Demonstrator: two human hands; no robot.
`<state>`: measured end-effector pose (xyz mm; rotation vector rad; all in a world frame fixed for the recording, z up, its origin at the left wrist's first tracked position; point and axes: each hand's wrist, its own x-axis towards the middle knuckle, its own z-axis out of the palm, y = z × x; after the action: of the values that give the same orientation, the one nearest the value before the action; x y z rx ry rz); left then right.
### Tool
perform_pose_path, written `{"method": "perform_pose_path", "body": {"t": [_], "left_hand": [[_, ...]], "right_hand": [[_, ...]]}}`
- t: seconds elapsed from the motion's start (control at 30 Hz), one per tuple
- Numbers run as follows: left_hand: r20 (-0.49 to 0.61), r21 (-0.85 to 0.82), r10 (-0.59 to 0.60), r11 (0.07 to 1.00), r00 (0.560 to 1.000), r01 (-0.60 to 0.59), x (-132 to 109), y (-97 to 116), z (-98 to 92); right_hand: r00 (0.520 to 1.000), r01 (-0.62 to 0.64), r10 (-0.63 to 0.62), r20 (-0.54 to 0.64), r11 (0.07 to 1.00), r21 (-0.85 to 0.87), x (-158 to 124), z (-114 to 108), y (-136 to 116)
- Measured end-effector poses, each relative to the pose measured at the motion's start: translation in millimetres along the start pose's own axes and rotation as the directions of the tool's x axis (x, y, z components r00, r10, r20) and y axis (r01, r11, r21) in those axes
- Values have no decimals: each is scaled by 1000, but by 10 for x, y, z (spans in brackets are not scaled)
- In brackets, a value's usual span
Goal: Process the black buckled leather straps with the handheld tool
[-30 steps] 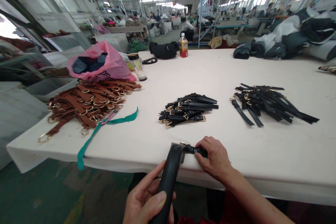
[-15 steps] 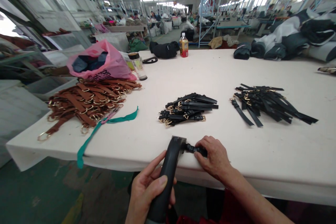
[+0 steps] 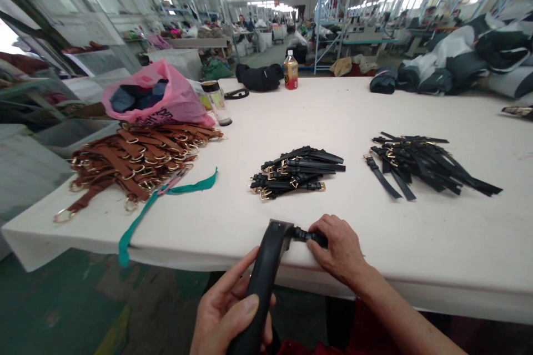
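Note:
My left hand [image 3: 227, 313] is wrapped around a long black handle-shaped piece [image 3: 263, 283], thumb on top. It is smooth and slightly curved, with a squared, shiny upper end over the table's front edge; its exact kind I cannot make out. My right hand [image 3: 339, 247] pinches a short black strap [image 3: 303, 233] low at the tabletop. The strap's left end meets the squared end of the black piece; whether they are joined is not visible. Beyond my hands lies a pile of black buckle straps [image 3: 302, 169] with gold buckles. Another pile of black straps [image 3: 420, 163] lies to the right.
Brown straps with gold rings [image 3: 129, 161] are heaped at left, beside a teal ribbon [image 3: 189, 187]. Behind them stand a pink bag [image 3: 179, 97] and a lidded jar [image 3: 219, 105]. A drink bottle [image 3: 291, 72] and dark rolled material [image 3: 462, 69] stand farther back.
My left hand and the black piece have shifted slightly left and down. The right hand keeps its pinch on the strap, almost unmoved. The view has turned a little.

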<state>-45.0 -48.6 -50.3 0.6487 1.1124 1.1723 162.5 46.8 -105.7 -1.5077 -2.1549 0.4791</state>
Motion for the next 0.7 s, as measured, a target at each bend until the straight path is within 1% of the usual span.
{"method": "perform_pose_path", "body": {"t": [0.1, 0.23, 0.33, 0.43, 0.53, 0.63, 0.7], "left_hand": [[11, 9, -10, 1000, 1000, 10, 27, -19, 49], [7, 30, 4, 1000, 1000, -4, 84, 32, 83], [-2, 33, 9, 999, 1000, -9, 85, 80, 64], [-11, 14, 7, 1000, 1000, -6, 30, 124, 15], [-16, 0, 0, 1000, 1000, 0, -55, 178, -19], [-43, 20, 2, 1000, 999, -2, -125, 215, -19], [-53, 27, 13, 1000, 999, -12, -147, 206, -13]], "right_hand": [[1000, -7, 7, -1, 1000, -4, -2, -2, -8], [1000, -28, 28, 5, 1000, -12, 13, -18, -27], [999, -52, 52, 13, 999, -13, 30, -32, -45], [999, -44, 44, 6, 999, 30, 25, -29, -71], [998, 13, -10, -63, 999, 44, 0, 3, -100], [984, 107, -107, -143, 994, -10, -23, 58, -109], [969, 179, -184, -166, 983, -46, -38, 95, -96]]}}
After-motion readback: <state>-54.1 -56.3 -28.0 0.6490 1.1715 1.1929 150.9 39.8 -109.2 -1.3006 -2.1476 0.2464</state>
